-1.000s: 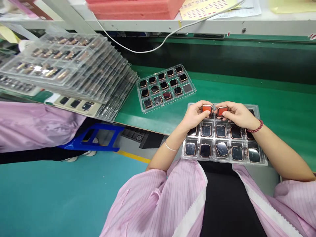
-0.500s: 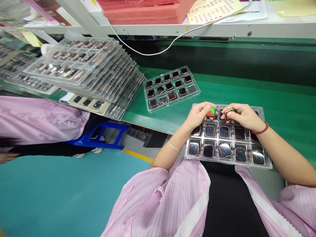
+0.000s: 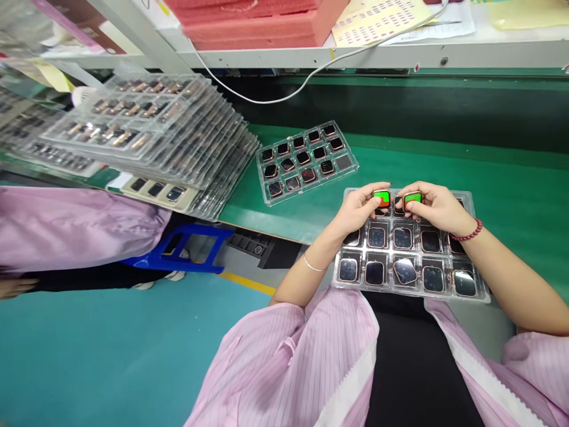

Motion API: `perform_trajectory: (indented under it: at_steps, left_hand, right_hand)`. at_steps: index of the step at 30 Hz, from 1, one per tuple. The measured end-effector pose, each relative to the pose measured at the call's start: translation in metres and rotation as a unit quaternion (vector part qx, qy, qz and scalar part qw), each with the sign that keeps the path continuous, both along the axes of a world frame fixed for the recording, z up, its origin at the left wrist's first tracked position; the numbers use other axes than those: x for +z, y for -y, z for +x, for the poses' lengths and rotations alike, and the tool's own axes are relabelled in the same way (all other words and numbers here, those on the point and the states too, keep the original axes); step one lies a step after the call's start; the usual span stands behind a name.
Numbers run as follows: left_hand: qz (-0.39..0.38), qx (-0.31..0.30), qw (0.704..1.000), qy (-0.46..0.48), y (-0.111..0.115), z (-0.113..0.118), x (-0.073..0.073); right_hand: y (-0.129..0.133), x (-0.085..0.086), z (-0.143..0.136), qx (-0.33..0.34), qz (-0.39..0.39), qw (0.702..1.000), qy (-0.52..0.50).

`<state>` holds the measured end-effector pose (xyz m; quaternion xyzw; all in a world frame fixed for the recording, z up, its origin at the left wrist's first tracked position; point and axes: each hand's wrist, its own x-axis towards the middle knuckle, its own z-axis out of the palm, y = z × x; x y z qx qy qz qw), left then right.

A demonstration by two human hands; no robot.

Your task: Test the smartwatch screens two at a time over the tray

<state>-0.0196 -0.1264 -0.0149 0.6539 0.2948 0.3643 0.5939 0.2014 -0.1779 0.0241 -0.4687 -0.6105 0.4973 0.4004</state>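
My left hand (image 3: 359,207) is closed on a smartwatch case (image 3: 382,196) without a strap, its thumb on the lower part of the lit screen. A second smartwatch case (image 3: 413,198) is gripped in my right hand (image 3: 433,206), the thumb likewise on its glass. Both screens show green above and red below. Under the hands lies a clear plastic tray (image 3: 411,292) holding rows of dark-screened watch cases, one of them, a tilted watch case (image 3: 405,271), in the front row. My hands hide part of the tray's back row.
A second clear tray (image 3: 311,178) of watch cases lies farther left on the green bench (image 3: 267,217). Beyond it rises a tall stack of filled trays (image 3: 213,130). A white cable (image 3: 284,99) droops from the shelf. A co-worker's pink sleeve (image 3: 80,225) and a blue stool (image 3: 208,237) are at left.
Green has spread over more of both screens, with red now only in the lower part. The right watch has turned to face me more fully. Both hands keep their hold.
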Motion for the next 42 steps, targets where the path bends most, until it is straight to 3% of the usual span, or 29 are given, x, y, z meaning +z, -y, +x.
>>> perform_trajectory:
  at_steps: [29,42]
  left_hand:
    - [-0.015,-0.015,0.999,0.046,0.0025,0.0004,0.0003]
    - [0.029,-0.012,0.999,0.039,0.0007,0.0011,0.0002]
  right_hand:
    - [0.0006,-0.0042,0.0006,0.050,0.022,0.998,0.010]
    - [-0.0006,-0.0061,0.0011,0.049,0.028,0.998,0.013]
